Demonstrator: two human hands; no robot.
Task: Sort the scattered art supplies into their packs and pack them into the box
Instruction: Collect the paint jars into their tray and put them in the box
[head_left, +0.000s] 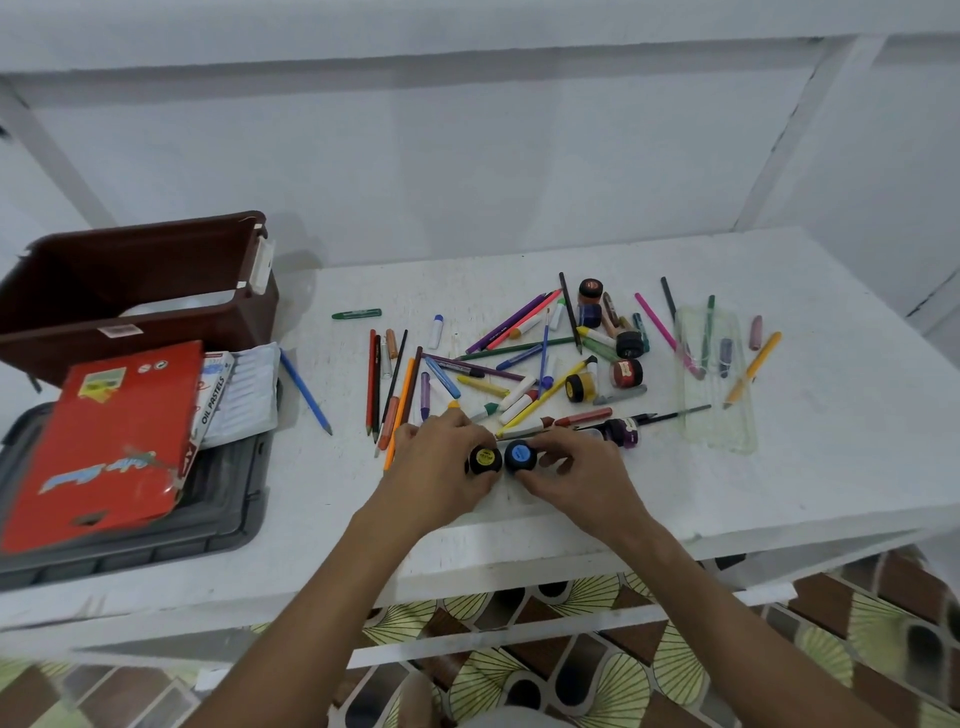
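while both forearms reach up from the bottom of the frame, the left hand (441, 462) curls its fingers round a small black paint pot with a yellow label on its lid (483, 458), and the right hand (576, 475) grips a matching pot with a blue label on its lid (520, 455); the two round pots touch side by side at the centre, low on the white painted bench (779, 467). just above the hands lies the scattered heap (519, 364): slim wooden pencils, waxy crayons, capped markers, a thin brush and more squat black-lidded pots, among them a yellow one on its side (581, 387) and a red one (626, 373). right of the heap a clear floppy plastic sleeve (719, 410) lies flat with a few pens on it. at the left edge a glossy red cardboard pack (104, 441) leans on a grey ribbed plastic lid (218, 509), beside a white pack reading "oil pastels" (215, 397) and a white moulded tray (252, 395). farther up left stands the brown plastic box (156, 291), open, with a white latch.
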